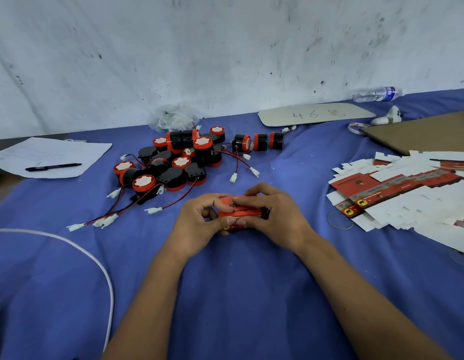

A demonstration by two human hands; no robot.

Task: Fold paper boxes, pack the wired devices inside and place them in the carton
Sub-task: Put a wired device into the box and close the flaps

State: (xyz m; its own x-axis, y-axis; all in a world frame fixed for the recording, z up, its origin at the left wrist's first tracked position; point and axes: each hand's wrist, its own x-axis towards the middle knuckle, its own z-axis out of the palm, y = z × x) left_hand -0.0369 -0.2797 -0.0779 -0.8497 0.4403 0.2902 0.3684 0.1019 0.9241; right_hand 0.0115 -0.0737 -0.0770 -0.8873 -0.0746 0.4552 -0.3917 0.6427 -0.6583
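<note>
Table [238,294], blue cloth cover: work surface, spans the whole near field.

Carton [418,131], brown, far right: only one flat edge or flap shows; the rest runs off the frame. Whether any packed box lies inside cannot be told.

Flat box blanks [397,193], red and white, right: a fanned stack, unfolded. A large number appear left to fold.

Wired devices [171,162], black drums with red caps, red-and-black leads, white plugs, far centre-left: a loose heap, with three more in a row just right of it. By the size of the heap, most of the packing seems yet to be done.

Paper box [238,213], red, centre, near the person: one unit in hand, held just above the cloth. Left hand [199,219] grips its left end, fingers curled round it; right hand [275,214] grips the right end, fingertips pressing on the top face. Judged stage: forming or closing this box. A dark patch shows at its right end, possibly a device inside, but the fingers cover the flaps, so open or sealed cannot be told.

Sheet of paper [51,157] with pen [53,167], far left.

Card [316,114], far centre-right, handwritten marks, partly legible.

Water bottle [376,94], lying far right.

Rubber band [340,220], right of the hands.
</note>
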